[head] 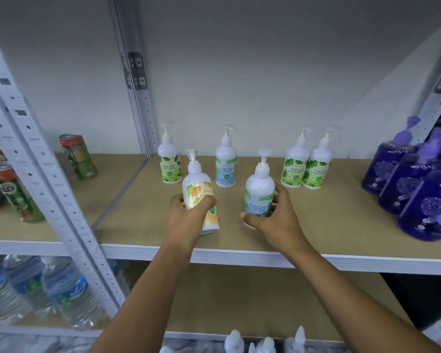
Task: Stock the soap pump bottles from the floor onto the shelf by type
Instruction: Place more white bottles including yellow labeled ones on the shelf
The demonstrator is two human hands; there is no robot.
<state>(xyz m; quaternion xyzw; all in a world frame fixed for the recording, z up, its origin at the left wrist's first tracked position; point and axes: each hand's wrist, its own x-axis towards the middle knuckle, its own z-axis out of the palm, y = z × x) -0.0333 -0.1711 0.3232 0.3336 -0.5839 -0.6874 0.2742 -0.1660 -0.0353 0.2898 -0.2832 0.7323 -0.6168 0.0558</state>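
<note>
Both arms reach up from the bottom of the frame to the middle, each forearm extended over the front edge of the shelf.

The left hand is seen from the back, wrist straight, with its fingers curled round the lower body of the orange bottle in a firm grasp. That bottle tilts, its pump leaning toward the upper left and its base toward the lower right, near the shelf board. Whether the base touches the board cannot be told.

The right hand, just right of centre, wraps the mint bottle from its right side, thumb across the front below the label and fingers round the back, clasping it. This bottle stands upright; its base is hidden by the hand. The two held bottles are near each other but apart.

Behind them, along the back of the shelf, stand one green bottle, a second mint-label bottle, and a touching pair of green bottles. Purple bottles crowd the right edge of the frame. At left, beyond a white post, are cans, with water bottles on the level below. White pump tops show at the bottom edge
</note>
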